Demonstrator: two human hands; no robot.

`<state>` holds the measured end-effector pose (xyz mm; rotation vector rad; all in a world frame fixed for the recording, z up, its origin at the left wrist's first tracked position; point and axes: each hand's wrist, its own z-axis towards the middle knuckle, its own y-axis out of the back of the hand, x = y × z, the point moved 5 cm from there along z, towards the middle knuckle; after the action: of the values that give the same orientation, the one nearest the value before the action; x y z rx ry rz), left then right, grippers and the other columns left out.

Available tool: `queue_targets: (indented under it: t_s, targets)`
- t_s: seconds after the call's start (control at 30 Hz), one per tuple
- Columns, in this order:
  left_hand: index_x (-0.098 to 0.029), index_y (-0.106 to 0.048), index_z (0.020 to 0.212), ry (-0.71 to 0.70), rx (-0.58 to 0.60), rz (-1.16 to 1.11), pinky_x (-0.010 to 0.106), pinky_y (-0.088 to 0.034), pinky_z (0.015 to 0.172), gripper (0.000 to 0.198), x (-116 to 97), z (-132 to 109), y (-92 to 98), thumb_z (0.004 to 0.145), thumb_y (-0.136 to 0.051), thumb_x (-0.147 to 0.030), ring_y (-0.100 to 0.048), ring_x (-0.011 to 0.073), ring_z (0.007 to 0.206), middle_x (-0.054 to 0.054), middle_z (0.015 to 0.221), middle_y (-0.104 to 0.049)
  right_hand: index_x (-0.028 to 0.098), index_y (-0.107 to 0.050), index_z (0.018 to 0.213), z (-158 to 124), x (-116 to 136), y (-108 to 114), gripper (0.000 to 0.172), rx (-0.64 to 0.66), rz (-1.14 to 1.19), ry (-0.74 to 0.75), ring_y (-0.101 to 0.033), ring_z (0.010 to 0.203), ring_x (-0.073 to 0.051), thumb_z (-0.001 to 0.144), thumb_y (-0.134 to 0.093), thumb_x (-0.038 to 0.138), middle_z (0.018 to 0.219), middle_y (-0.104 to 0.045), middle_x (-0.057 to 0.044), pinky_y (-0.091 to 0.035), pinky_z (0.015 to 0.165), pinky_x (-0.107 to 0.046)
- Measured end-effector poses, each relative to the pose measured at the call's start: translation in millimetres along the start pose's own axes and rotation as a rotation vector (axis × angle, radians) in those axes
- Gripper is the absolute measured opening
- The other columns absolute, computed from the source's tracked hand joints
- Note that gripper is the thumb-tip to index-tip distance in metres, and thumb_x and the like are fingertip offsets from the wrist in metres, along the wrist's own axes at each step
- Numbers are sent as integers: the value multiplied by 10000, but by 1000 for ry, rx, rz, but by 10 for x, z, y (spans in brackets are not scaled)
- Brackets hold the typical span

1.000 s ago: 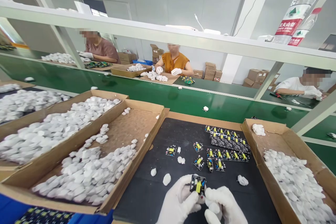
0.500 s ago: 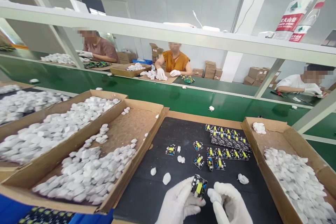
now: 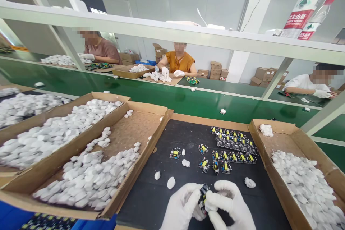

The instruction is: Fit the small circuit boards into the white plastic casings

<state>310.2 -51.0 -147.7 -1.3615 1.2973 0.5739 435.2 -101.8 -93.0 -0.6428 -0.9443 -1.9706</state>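
My left hand (image 3: 179, 206), in a white glove, grips a small black circuit board (image 3: 203, 196) with yellow parts, turned nearly edge-on. Against its right side, my right hand (image 3: 233, 203), also gloved, pinches a soft white lump (image 3: 211, 203); the lump's outline partly blends with the glove. The fingertips cover much of the board. Beyond my hands on the black mat (image 3: 151, 194), several more boards (image 3: 234, 157) stand in rows, with a few loose ones to their left. Loose white lumps (image 3: 171, 183) lie left of my hands, and another one (image 3: 249, 182) to the right.
Cardboard trays of white lumps flank the mat, one at left (image 3: 161, 129) and one at right (image 3: 289, 127). Behind runs a green conveyor belt (image 3: 151, 97) carrying small white pieces. A shelf beam (image 3: 161, 39) crosses above, holding water bottles (image 3: 302, 10). Several co-workers sit across the belt.
My right hand has moved left, bringing the white lump against the circuit board. The board has turned from face-up to nearly edge-on. White pieces on the belt have shifted right.
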Motion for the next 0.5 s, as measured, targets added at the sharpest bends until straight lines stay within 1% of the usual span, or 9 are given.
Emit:
queue_targets:
  t_s: [0.07, 0.1, 0.17, 0.2, 0.27, 0.33, 0.4, 0.43, 0.5]
  targets:
    - [-108, -681, 808, -56, 30, 25, 232, -448, 492, 522, -48, -16, -25, 662, -711, -608, -554, 113, 457, 25, 551, -637, 315, -738, 908, -22, -72, -28, 356, -26, 33, -106, -667, 864, -170, 696, -595, 68, 1004, -657, -42, -537, 792, -254]
    - [-113, -682, 812, -90, 54, 13, 243, -459, 526, 517, -77, -27, -49, 652, -722, -602, -574, 127, 505, 32, 587, -649, 312, -746, 891, -47, -112, -53, 315, -47, 64, -170, -662, 931, -186, 706, -604, 101, 1047, -662, -48, -526, 844, -267]
    - [-123, -683, 838, -142, 95, -24, 268, -479, 623, 524, -128, -50, -97, 606, -765, -586, -618, 167, 639, 57, 690, -685, 306, -749, 928, -102, -173, -125, 272, -60, 134, -270, -642, 1018, -205, 729, -629, 165, 1104, -666, -57, -510, 901, -282]
    - [-127, -682, 861, -153, 107, -36, 284, -482, 676, 536, -145, -60, -117, 582, -786, -573, -630, 189, 705, 72, 746, -701, 300, -739, 984, -128, -197, -154, 285, -69, 165, -313, -632, 1043, -209, 747, -625, 190, 1128, -666, -63, -508, 909, -288]
    - [-135, -678, 905, -145, 114, -32, 306, -473, 735, 544, -163, -76, -143, 568, -810, -541, -632, 211, 773, 91, 822, -714, 272, -675, 1144, -173, -238, -189, 387, -78, 209, -401, -607, 1097, -216, 767, -608, 213, 1193, -650, -76, -498, 936, -310]
    - [-144, -668, 895, -137, 115, -20, 304, -466, 720, 498, -184, -90, -155, 591, -808, -513, -624, 201, 746, 78, 797, -706, 249, -583, 1269, -205, -270, -208, 527, -49, 257, -497, -572, 1159, -222, 745, -619, 204, 1246, -628, -81, -465, 987, -334]
    - [-158, -646, 813, -139, 110, -18, 288, -463, 687, 403, -208, -102, -153, 621, -801, -476, -609, 176, 687, 43, 718, -682, 245, -516, 1331, -220, -276, -234, 644, 17, 385, -563, -538, 1210, -232, 704, -659, 232, 1294, -599, -84, -435, 1019, -346]
    - [-163, -630, 763, -134, 106, -15, 281, -462, 676, 367, -215, -106, -149, 631, -800, -459, -603, 167, 662, 28, 677, -669, 243, -503, 1341, -220, -268, -250, 669, 50, 475, -580, -533, 1217, -239, 694, -671, 266, 1304, -591, -91, -436, 1017, -350]
    - [-165, -615, 709, -127, 88, -1, 271, -464, 668, 346, -216, -110, -139, 633, -802, -445, -602, 161, 644, 21, 645, -664, 235, -563, 1288, -214, -256, -266, 592, 67, 581, -605, -551, 1197, -249, 716, -668, 346, 1292, -599, -107, -455, 994, -347]
